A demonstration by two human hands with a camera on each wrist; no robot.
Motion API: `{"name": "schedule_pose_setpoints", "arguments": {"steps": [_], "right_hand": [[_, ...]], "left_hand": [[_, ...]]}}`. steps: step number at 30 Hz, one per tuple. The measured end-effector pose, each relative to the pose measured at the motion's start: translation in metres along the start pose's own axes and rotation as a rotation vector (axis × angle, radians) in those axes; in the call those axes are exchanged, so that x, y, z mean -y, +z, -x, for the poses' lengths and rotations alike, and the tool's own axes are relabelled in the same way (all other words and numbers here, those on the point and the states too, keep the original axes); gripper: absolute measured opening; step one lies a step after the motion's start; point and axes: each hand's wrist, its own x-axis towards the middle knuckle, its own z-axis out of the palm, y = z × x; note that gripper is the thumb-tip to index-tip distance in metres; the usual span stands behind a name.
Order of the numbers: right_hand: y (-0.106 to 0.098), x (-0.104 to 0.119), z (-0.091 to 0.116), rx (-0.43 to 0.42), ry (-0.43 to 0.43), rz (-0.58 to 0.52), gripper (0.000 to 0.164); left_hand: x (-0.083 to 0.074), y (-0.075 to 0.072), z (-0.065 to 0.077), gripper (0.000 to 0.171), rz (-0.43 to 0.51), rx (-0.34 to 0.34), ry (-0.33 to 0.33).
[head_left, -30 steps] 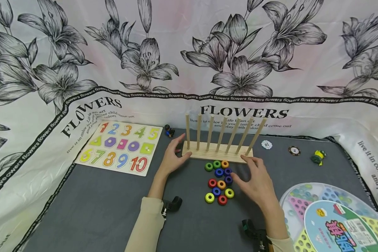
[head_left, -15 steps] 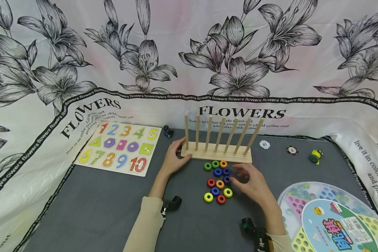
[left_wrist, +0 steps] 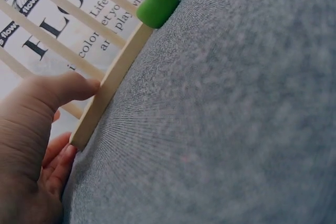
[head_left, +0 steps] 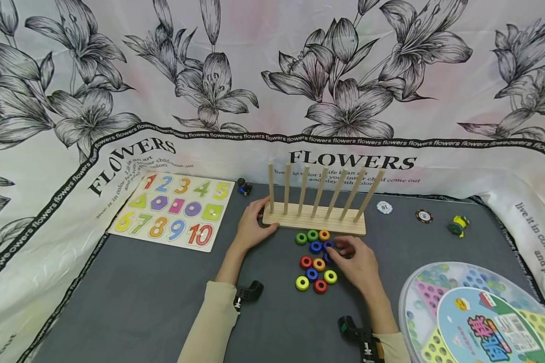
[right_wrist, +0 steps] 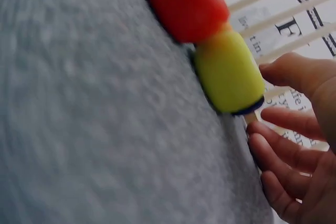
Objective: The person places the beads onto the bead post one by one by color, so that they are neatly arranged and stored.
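Observation:
In the head view, my left hand (head_left: 252, 227) grips the left end of a wooden rack (head_left: 295, 221) with a row of upright pegs. The left wrist view has the thumb (left_wrist: 79, 86) on the base's front edge and fingers round its end. In front of the rack lie several coloured rings, including green, orange, blue, red and yellow (head_left: 302, 283). My right hand (head_left: 359, 264) is over the right side of this group, thumb overlapping two purple rings (head_left: 325, 243). Seen from the right wrist, its thumb and fingers are apart beside a yellow ring (right_wrist: 228, 74), which partly hides what lies beyond.
A number and shape board (head_left: 170, 212) lies left, with a small dark figurine (head_left: 243, 187) behind it. Two chips, one white (head_left: 384, 207) and one black (head_left: 424, 216), and a green-yellow toy (head_left: 458, 226) sit right. A round game board (head_left: 424, 322) occupies the front right.
My right hand has left the rack's right end and come down and left to the purple rings. The left hand stays at the rack's left end.

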Motion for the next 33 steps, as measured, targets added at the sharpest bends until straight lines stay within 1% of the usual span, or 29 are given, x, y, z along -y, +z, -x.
{"name": "schedule_pose_setpoints", "arguments": {"steps": [3, 6, 9, 14, 17, 20, 24, 28, 33], "right_hand": [[0.004, 0.005, 0.001, -0.001, 0.043, 0.044, 0.035], [0.006, 0.011, -0.001, -0.009, 0.069, 0.082, 0.037], [0.008, 0.018, -0.002, -0.011, 0.106, 0.097, 0.039], [0.010, 0.028, -0.002, -0.004, 0.210, 0.093, 0.038], [0.009, 0.031, -0.004, 0.012, 0.245, 0.109, 0.036], [0.006, 0.032, -0.006, 0.018, 0.247, 0.130, 0.035], [-0.002, 0.035, -0.008, 0.005, 0.222, 0.133, 0.036], [-0.011, 0.040, -0.012, -0.048, 0.168, 0.097, 0.035], [-0.019, 0.049, -0.015, -0.116, 0.065, 0.024, 0.032]], "left_hand": [[0.000, 0.000, 0.001, 0.072, -0.007, -0.011, 0.008], [-0.003, -0.003, -0.003, 0.072, -0.010, -0.023, 0.016], [-0.005, -0.006, -0.005, 0.072, -0.016, -0.031, 0.021], [-0.002, -0.003, -0.002, 0.073, -0.043, -0.017, 0.006], [0.000, 0.000, 0.000, 0.076, -0.040, -0.006, -0.018], [-0.001, 0.002, 0.000, 0.077, -0.031, -0.002, -0.038], [-0.002, 0.001, 0.001, 0.075, -0.050, 0.005, -0.049], [-0.004, 0.000, 0.001, 0.072, -0.065, 0.003, -0.039], [-0.005, 0.001, 0.001, 0.067, -0.062, 0.006, -0.040]]}}
